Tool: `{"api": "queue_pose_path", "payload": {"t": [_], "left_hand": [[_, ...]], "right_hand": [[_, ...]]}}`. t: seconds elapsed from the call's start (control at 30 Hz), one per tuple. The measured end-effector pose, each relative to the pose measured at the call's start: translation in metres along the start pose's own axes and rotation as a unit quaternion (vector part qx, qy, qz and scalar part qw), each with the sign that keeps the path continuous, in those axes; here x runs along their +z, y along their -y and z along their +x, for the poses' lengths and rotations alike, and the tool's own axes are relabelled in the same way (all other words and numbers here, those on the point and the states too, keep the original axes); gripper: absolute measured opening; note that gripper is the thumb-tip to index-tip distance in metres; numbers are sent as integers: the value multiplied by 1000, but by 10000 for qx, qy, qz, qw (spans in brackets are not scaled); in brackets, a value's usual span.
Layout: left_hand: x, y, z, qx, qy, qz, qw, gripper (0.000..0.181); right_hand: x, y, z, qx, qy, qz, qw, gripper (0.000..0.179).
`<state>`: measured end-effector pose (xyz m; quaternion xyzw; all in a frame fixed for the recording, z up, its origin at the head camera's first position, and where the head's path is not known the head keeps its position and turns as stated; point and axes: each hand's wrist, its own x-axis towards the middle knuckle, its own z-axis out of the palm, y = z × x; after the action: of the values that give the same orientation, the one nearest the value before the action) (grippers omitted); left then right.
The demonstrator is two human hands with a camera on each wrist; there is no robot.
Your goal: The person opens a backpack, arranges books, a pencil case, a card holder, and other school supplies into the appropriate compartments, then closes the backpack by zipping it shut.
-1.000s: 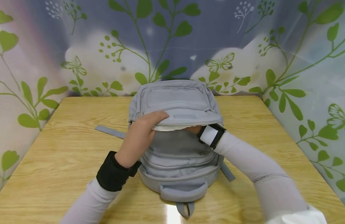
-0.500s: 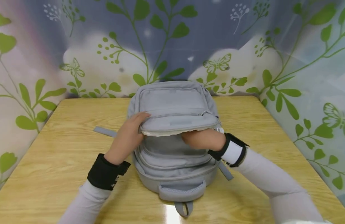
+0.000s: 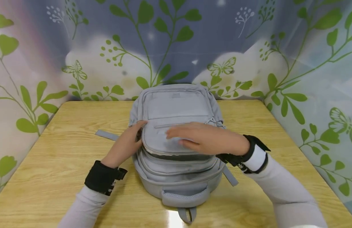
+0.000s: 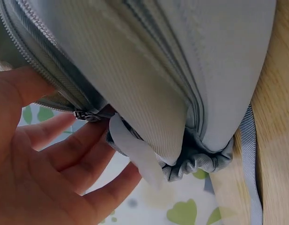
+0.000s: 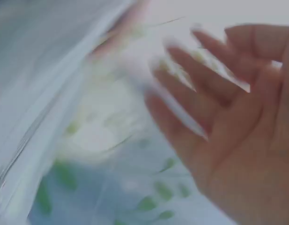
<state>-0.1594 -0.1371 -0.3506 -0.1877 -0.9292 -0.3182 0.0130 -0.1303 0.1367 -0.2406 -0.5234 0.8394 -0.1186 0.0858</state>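
Observation:
A grey backpack [image 3: 176, 104] lies on the table, its top handle [image 3: 185, 196] towards me. Its front pocket flap [image 3: 161, 137] lies down, with a dark gap along its near edge. At the flap's left side, my left hand [image 3: 123, 144] holds the pocket's edge between thumb and fingers. In the left wrist view its fingers are by a zipper pull [image 4: 85, 115] and a white tag [image 4: 135, 150]. Above the flap hovers my right hand [image 3: 213, 136], its fingers stretched out. The right wrist view shows that palm [image 5: 238, 140] blurred, holding nothing, beside the grey fabric [image 5: 32, 93].
The wooden table [image 3: 79, 126] carries the backpack. Grey straps [image 3: 107, 135] stick out on both its sides. A printed curtain [image 3: 93, 47] with leaves and butterflies stands behind and at the sides.
My right hand has come out from under the flap and is now above it. The raised flap has dropped towards me. My left hand has shifted left and down along its edge.

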Motion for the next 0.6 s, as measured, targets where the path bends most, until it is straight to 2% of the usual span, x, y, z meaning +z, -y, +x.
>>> {"api": "queue_pose_path", "payload": {"t": [0.07, 0.1, 0.2, 0.3, 0.43, 0.6], "left_hand": [[0, 0, -1, 16, -60, 14, 10000, 53], [0, 1, -3, 31, -84, 15, 10000, 52], [1, 1, -6, 58, -174, -50, 9998, 47], [3, 4, -9, -19, -262, -170, 9995, 44], [3, 6, -7, -57, -527, -170, 9985, 38], [1, 3, -6, 149, -1187, 504, 9915, 20]], "right_hand": [[6, -16, 12, 364, -311, -497, 9976, 41], [11, -25, 17, 556, -315, -709, 9954, 44], [26, -49, 26, 1081, 133, -714, 9915, 54], [40, -63, 27, 1173, 366, -719, 9898, 61], [47, -67, 27, 1183, 351, -726, 9897, 62], [42, -65, 31, 1402, 517, -867, 9850, 62]]}}
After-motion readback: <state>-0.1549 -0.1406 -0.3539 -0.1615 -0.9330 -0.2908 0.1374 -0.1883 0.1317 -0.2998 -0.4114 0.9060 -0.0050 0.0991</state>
